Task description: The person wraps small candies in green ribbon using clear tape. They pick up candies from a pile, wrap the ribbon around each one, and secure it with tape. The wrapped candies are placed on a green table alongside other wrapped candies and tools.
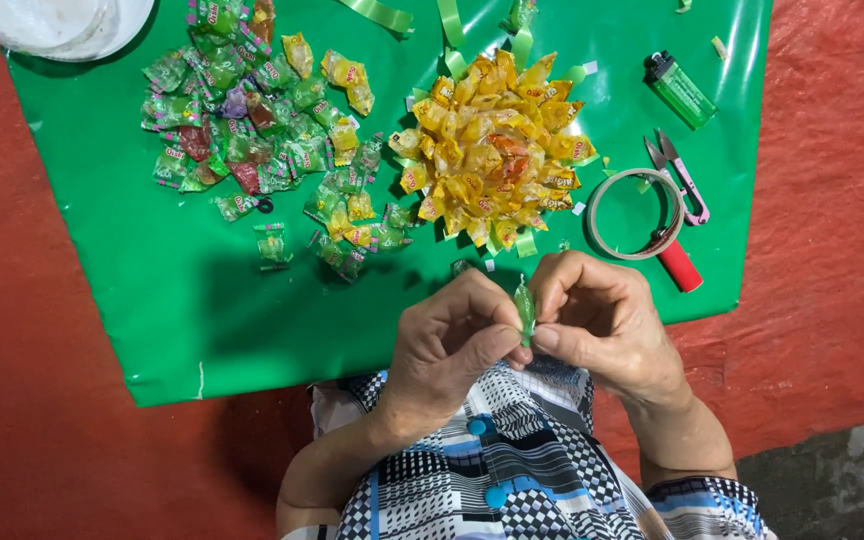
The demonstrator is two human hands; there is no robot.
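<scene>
while both hands meet over the near edge of the green sheet (252, 330), the largest thing on it is the loose heap of wrapped candies (252, 130) at 10 o'clock, mostly green with some yellow and red. at 12 o'clock sits the round rosette of yellow candies (492, 150) on green ribbon loops. at 2 o'clock: tape roll (635, 213), red-handled tool (679, 265), small snips (682, 178), green lighter (680, 90).

left hand (447, 350) and right hand (602, 325) both pinch one small green candy (524, 310), upright between thumbs and forefingers, at 6 o'clock just off the sheet.

judgement: candy is very light, hard core, with thin, crinkly, slippery film. best gripped at the twisted wrapper ends, where the film bunches; a firm pinch is needed, as the smooth middle may slide.
</scene>
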